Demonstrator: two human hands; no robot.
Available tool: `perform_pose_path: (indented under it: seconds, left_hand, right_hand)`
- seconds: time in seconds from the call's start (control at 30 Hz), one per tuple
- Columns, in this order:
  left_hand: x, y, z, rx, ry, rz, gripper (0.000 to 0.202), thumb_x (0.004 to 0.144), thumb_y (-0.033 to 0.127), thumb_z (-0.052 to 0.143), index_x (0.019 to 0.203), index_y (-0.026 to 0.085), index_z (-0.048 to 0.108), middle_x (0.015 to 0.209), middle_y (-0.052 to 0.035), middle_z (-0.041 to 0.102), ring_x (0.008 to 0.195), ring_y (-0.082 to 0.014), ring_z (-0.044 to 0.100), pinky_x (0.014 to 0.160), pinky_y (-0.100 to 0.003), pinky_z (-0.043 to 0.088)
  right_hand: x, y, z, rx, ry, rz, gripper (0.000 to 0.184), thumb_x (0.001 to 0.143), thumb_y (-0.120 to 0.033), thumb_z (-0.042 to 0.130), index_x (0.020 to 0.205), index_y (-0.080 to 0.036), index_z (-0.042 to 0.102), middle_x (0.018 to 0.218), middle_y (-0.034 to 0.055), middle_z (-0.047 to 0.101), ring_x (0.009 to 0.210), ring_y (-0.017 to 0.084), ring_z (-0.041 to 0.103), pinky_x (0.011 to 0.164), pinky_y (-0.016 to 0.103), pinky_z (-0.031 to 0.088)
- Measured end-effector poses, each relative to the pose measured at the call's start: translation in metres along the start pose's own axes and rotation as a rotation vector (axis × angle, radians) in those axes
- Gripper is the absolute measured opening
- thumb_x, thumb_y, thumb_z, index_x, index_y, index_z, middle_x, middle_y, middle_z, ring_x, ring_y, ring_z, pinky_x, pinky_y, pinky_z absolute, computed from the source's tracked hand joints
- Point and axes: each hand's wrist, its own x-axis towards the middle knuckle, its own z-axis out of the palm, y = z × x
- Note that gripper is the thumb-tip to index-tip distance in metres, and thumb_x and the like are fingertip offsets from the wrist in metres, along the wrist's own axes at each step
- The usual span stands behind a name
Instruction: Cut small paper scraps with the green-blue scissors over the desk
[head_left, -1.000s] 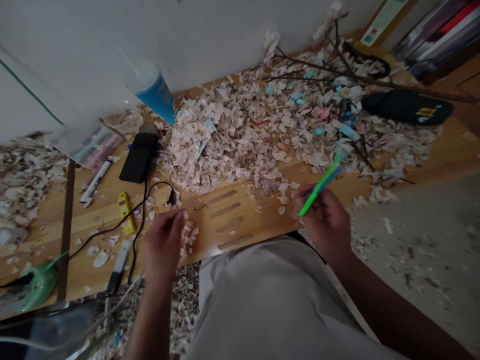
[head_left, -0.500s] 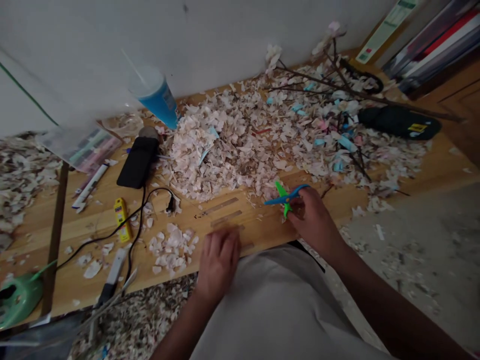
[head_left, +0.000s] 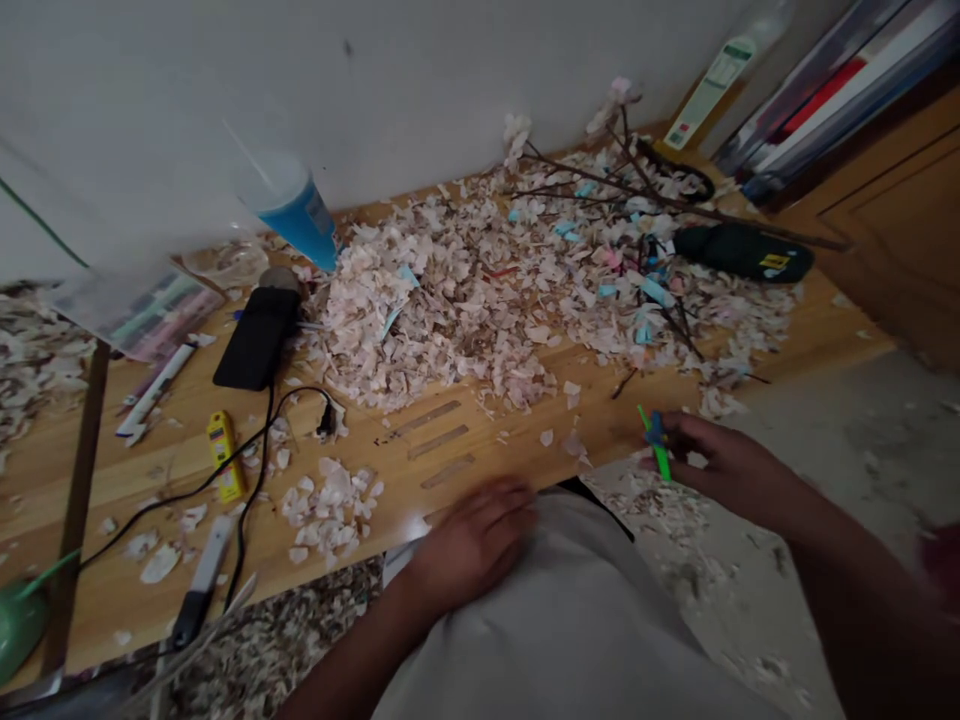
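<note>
My right hand (head_left: 731, 465) has its fingers pinched on the green-and-blue scissors (head_left: 657, 444) at the surface's (head_left: 480, 455) near edge, my left hand (head_left: 472, 540) lies loosely curled, holding nothing, on my lap beside that edge, so I judge a pause between cuts; next needs fresh paper.

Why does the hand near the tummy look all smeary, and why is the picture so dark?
Head view: the left hand is smeared by motion blur; the right hand holding the green and blue scissors is sharper; lighting is dim, the frame darkening at the bottom corners; the wall bends from lens distortion.
</note>
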Motion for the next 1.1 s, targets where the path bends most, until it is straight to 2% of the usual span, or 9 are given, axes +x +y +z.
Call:
perform_pose_path:
  seconds: [0.17, 0.27, 0.37, 0.43, 0.5, 0.63, 0.8, 0.97, 1.1]
  left_hand:
    - [0.034, 0.023, 0.004, -0.509, -0.210, 0.029, 0.033, 0.098, 0.020, 0.048, 0.129, 0.019, 0.058, 0.135, -0.0103, 0.065, 0.130, -0.0166, 0.058, 0.110, -0.031, 0.047]
    - [0.047, 0.031, 0.005, -0.609, -0.258, 0.062, 0.032, 0.097, 0.021, 0.047, 0.127, 0.020, 0.059, 0.129, -0.0093, 0.068, 0.121, -0.0166, 0.063, 0.104, -0.029, 0.050]
    - [0.050, 0.024, 0.007, -0.376, -0.078, -0.011, 0.030, 0.095, 0.017, 0.047, 0.121, 0.018, 0.062, 0.119, -0.0099, 0.070, 0.116, -0.0201, 0.063, 0.103, -0.036, 0.051]
    - [0.049, 0.015, 0.009, -0.146, 0.054, -0.080, 0.031, 0.094, 0.016, 0.048, 0.123, 0.018, 0.061, 0.123, -0.0103, 0.067, 0.121, -0.0229, 0.059, 0.107, -0.042, 0.048]
    - [0.048, 0.004, 0.012, 0.047, 0.115, -0.139, 0.034, 0.095, 0.017, 0.049, 0.128, 0.017, 0.058, 0.129, -0.0107, 0.063, 0.127, -0.0247, 0.053, 0.111, -0.046, 0.044]
    - [0.051, -0.008, 0.017, 0.276, 0.112, -0.209, 0.035, 0.097, 0.021, 0.051, 0.132, 0.017, 0.056, 0.128, -0.0120, 0.060, 0.121, -0.0261, 0.053, 0.105, -0.045, 0.048]
    - [0.061, -0.005, 0.019, 0.492, 0.034, -0.198, 0.039, 0.096, 0.023, 0.054, 0.135, 0.021, 0.055, 0.126, -0.0117, 0.057, 0.113, -0.0268, 0.052, 0.093, -0.042, 0.052]
    - [0.062, -0.004, 0.019, 0.560, 0.038, -0.182, 0.038, 0.096, 0.025, 0.054, 0.134, 0.021, 0.056, 0.122, -0.0110, 0.057, 0.109, -0.0264, 0.051, 0.092, -0.041, 0.051]
    - [0.057, -0.007, 0.015, 0.587, 0.074, -0.217, 0.030, 0.094, 0.023, 0.056, 0.124, 0.020, 0.062, 0.125, -0.0119, 0.056, 0.113, -0.0281, 0.050, 0.094, -0.042, 0.051]
  right_hand:
    - [0.014, -0.021, 0.044, -0.035, 0.103, 0.057, 0.036, 0.076, -0.055, 0.068, 0.090, -0.023, 0.058, 0.075, 0.0017, 0.062, 0.063, 0.018, 0.055, 0.058, 0.030, 0.046]
    - [0.013, -0.028, 0.060, -0.059, 0.101, 0.104, 0.032, 0.077, -0.049, 0.067, 0.092, -0.023, 0.056, 0.079, 0.0021, 0.063, 0.065, 0.019, 0.058, 0.062, 0.031, 0.046]
    - [0.010, -0.029, 0.067, -0.070, 0.127, 0.077, 0.028, 0.075, -0.039, 0.063, 0.097, -0.023, 0.056, 0.086, 0.0041, 0.065, 0.072, 0.021, 0.063, 0.066, 0.033, 0.048]
    - [0.011, -0.026, 0.069, -0.072, 0.156, 0.047, 0.030, 0.073, -0.033, 0.062, 0.100, -0.023, 0.055, 0.092, 0.0060, 0.065, 0.076, 0.023, 0.064, 0.067, 0.035, 0.049]
    - [0.014, -0.023, 0.070, -0.072, 0.166, 0.030, 0.031, 0.072, -0.032, 0.063, 0.101, -0.024, 0.056, 0.095, 0.0073, 0.065, 0.078, 0.025, 0.065, 0.067, 0.036, 0.050]
    - [0.019, -0.017, 0.071, -0.071, 0.131, 0.019, 0.026, 0.072, -0.033, 0.065, 0.095, -0.025, 0.057, 0.091, 0.0061, 0.066, 0.080, 0.025, 0.065, 0.067, 0.036, 0.050]
    - [0.024, -0.020, 0.072, -0.082, 0.067, -0.015, 0.026, 0.073, -0.029, 0.064, 0.097, -0.025, 0.057, 0.088, 0.0046, 0.066, 0.079, 0.024, 0.064, 0.068, 0.035, 0.049]
    - [0.027, -0.022, 0.074, -0.108, 0.094, -0.097, 0.027, 0.069, -0.026, 0.062, 0.096, -0.025, 0.057, 0.090, 0.0042, 0.066, 0.077, 0.023, 0.062, 0.069, 0.035, 0.048]
    - [0.027, -0.024, 0.077, -0.072, 0.056, -0.117, 0.021, 0.072, -0.023, 0.060, 0.093, -0.025, 0.057, 0.089, 0.0031, 0.065, 0.075, 0.021, 0.062, 0.068, 0.032, 0.047]
